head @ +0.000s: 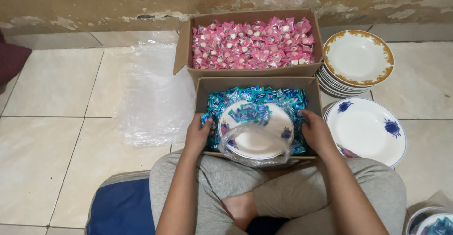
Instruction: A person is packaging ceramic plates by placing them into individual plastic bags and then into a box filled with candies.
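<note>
1. At centre frame, a white plate with blue floral print and blue rim (257, 138) rests tilted inside the nearer cardboard box (255, 82), on top of the sweets. A few teal-wrapped sweets (249, 114) lie on its upper face; a clear plastic bag (257, 145) is draped over its lower half and hangs past the box's near edge.
2. Left hand (198, 133): left of the plate, fingers curled down into the teal sweets at the plate's left rim; whether it grips the rim I cannot tell.
3. Right hand (317, 132): right of the plate, fingers bent into the sweets at the plate's right rim; its hold is likewise unclear.
4. Nearer cardboard box: open, filled with a loose mass of teal and blue wrapped sweets (288, 98) around and under the plate.
5. Farther cardboard box (245, 69), upper centre, flaps open, touching the nearer box: filled with pink-wrapped sweets (252, 43).
6. Stack of white plates with gold rims (358, 58), upper right, just beside the farther box.
7. Stack of white plates with blue flowers (370, 131), right of centre, just beside the nearer box and the right hand.
8. Crumpled sheet of clear plastic (153, 93), left of both boxes, lying on the pale tiled floor (52, 121).
9. Bowl holding teal sweets (436, 223), lower right corner, partly cut off.
10. Crossed legs in grey trousers (226, 178), lower centre, on a blue cushion (122, 206).
</note>
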